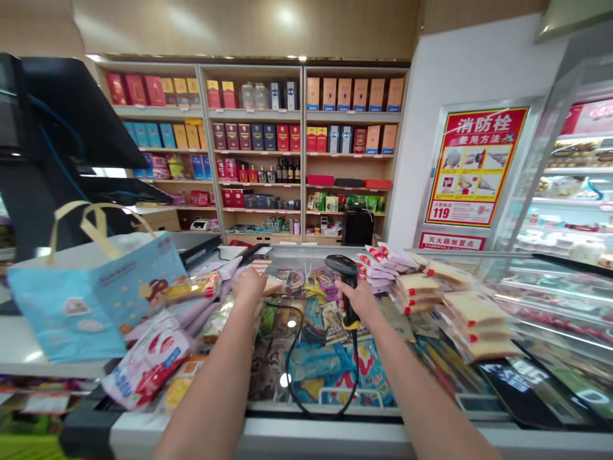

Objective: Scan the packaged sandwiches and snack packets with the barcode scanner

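Note:
My right hand (357, 298) is wrapped around the handle of a black barcode scanner (341, 263), which stands upright over the glass counter. Its black cable (297, 338) loops down over the glass. My left hand (249, 283) is stretched out over a heap of packaged food at the left, with its fingers curled and blurred. Beside those fingers a pale wrapped piece (272, 285) sticks out; the grip itself is hidden. Close to this hand lie a yellow packet (191, 291) and a white, pink and red bag (151, 361).
A light blue shopping bag (96, 294) stands at the left, below a black screen (71, 108). Right of the scanner are purple-white packets (378, 265) and stacks of wrapped sliced bread (474, 313). Beneath the glass top (325, 252) lie colourful packets. Shelves (256, 115) of boxes stand behind.

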`<state>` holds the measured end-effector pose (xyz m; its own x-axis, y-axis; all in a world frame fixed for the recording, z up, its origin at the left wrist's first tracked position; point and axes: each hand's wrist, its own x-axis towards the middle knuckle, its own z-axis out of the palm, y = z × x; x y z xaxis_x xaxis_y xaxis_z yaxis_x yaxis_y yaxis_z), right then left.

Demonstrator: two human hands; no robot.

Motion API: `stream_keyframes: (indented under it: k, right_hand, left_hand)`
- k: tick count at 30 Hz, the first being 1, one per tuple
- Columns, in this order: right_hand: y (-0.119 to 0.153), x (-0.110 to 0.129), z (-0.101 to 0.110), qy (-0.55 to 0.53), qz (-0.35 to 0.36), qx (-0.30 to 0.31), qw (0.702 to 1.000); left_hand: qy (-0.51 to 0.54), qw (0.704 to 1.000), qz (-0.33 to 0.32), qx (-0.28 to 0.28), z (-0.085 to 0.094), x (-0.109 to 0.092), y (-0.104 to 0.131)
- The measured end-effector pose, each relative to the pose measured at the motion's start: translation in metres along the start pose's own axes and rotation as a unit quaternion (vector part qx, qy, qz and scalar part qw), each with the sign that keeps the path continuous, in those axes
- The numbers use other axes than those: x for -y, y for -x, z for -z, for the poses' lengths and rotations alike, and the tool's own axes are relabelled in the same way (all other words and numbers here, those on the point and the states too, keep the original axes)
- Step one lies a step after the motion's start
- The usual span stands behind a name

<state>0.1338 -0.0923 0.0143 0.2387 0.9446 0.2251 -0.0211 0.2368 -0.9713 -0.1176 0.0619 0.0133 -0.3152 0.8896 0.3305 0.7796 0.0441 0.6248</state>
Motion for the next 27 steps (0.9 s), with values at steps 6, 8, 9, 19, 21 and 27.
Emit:
stream_keyframes:
  k: [6, 8, 9, 19, 21, 27]
  right_hand:
    - [-0.005, -0.018, -0.006, 0.025, -0.018, 0.015, 0.999]
    - [-0.003, -0.025, -0.003, 0.019, -0.032, 0.009, 0.999]
    - [-0.002, -0.029, -0.002, 0.018, -0.039, 0.008, 0.999]
    - [-0.002, -0.039, -0.005, 0.036, -0.042, 0.010, 0.998]
    - [-0.001, -0.038, -0.005, 0.038, -0.039, 0.014, 0.998]
    - [0.000, -0.036, -0.006, 0.018, -0.041, 0.025, 0.999]
  left_hand:
    - [0.122, 0.987, 0.102, -0.004, -0.010, 0.014, -0.006]
    - [0.117, 0.988, 0.098, 0.011, -0.010, 0.014, -0.004]
    - [0.097, 0.991, 0.091, 0.022, -0.010, 0.013, -0.003]
    - [-0.286, 0.938, 0.004, 0.196, 0.002, -0.007, 0.017]
    - [-0.280, 0.940, -0.021, 0.194, -0.002, -0.010, 0.022]
    - [-0.200, 0.956, -0.179, 0.117, -0.024, -0.017, 0.030]
